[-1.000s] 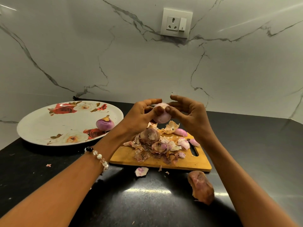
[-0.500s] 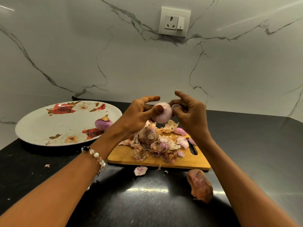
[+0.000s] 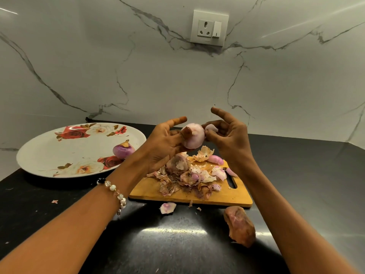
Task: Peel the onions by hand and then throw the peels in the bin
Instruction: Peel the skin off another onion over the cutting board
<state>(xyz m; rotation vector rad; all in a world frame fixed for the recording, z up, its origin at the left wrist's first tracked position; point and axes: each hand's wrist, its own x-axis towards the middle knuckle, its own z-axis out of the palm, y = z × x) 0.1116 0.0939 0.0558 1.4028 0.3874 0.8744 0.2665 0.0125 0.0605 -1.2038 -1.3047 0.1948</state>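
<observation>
While the left hand (image 3: 166,143) cradles a pale, peeled onion (image 3: 193,137) in its curled fingers with the thumb pressed on the front of it, the right hand (image 3: 230,139) sits just beside the onion and pinches a small pale flake of peel (image 3: 211,127) between thumb and finger, its forefinger lifted free. Both hands hover above the far end of a wooden cutting board (image 3: 223,196) on the black worktop (image 3: 306,184). Directly beneath them a heap of dry peels (image 3: 189,178) covers much of the board, with an unpeeled brown onion (image 3: 178,162) sitting in the heap below the left hand. A beaded bracelet (image 3: 115,192) circles the left wrist. Nearer the person than the board, a small pink scrap (image 3: 167,207) lies on the worktop under the left forearm's side, and a large brownish piece of skin (image 3: 240,226) lies beside the right forearm. Out to the left of the left hand stands a flowered plate (image 3: 49,155) carrying one purple onion (image 3: 123,150) near its right edge. Behind the hands rises a marble wall (image 3: 98,66) with a socket (image 3: 209,27) high above them.
</observation>
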